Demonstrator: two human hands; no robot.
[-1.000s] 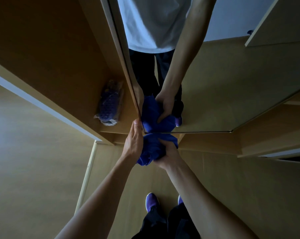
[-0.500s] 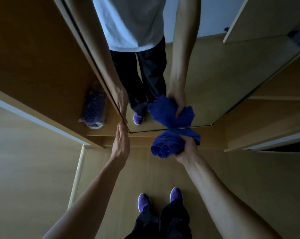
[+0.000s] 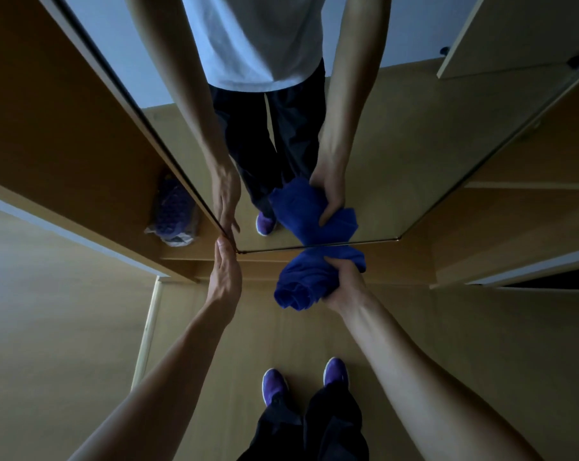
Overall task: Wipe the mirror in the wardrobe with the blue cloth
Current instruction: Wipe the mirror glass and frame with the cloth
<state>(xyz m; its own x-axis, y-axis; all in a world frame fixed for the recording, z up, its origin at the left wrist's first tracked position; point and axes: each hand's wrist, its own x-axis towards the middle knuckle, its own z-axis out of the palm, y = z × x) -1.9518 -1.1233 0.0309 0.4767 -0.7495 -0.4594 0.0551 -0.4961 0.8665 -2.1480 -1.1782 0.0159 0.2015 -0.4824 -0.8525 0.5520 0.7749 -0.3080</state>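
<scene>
A person is looking down at a wardrobe mirror (image 3: 398, 154). The right hand (image 3: 343, 284) is gripping a bunched blue cloth (image 3: 301, 287), fingers curled round it, and pressing it against the mirror's bottom edge. The left hand (image 3: 226, 271), fingers straight and holding nothing, is touching the mirror's lower left corner. To wipe well, the cloth probably needs flattening for fuller contact, with steady overlapping strokes while the left hand is bracing the mirror.
</scene>
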